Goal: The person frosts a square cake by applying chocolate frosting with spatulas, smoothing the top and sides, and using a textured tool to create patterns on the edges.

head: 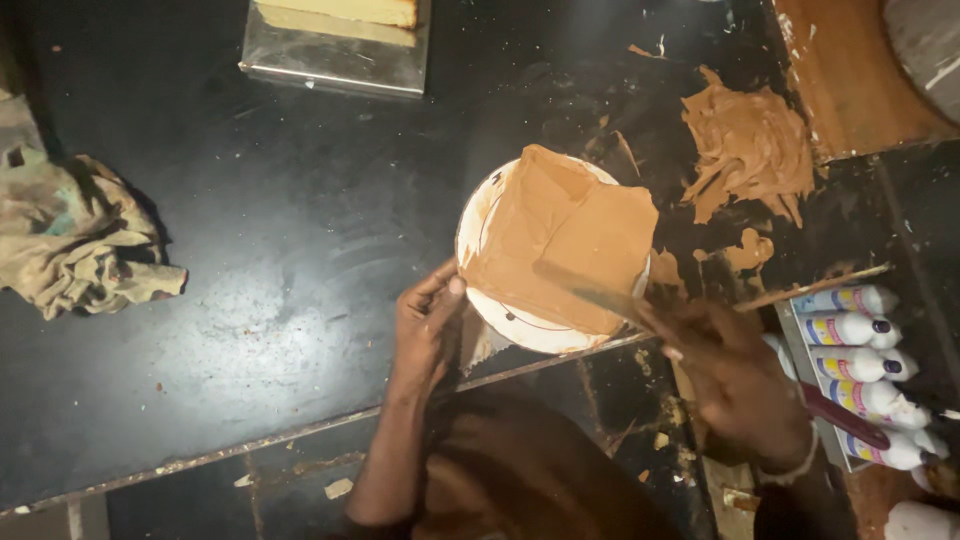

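A: Which step are you on?

B: You're spreading brown paste over the white plate near the counter's front edge. Left hand fingers pinch its rim; right hand grips the spreading stick.

A: Next?

B: Probably steady, even strokes, plate braced.

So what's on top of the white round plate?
A brown, paste-coated sheet covers most of the white plate; only its rim shows. What lies beneath the sheet is hidden.

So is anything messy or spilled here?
Yes. A thick blob of tan paste is smeared straight on the black table, beyond the round white plate, with smaller splotches nearby. It looks spilled, not contained.
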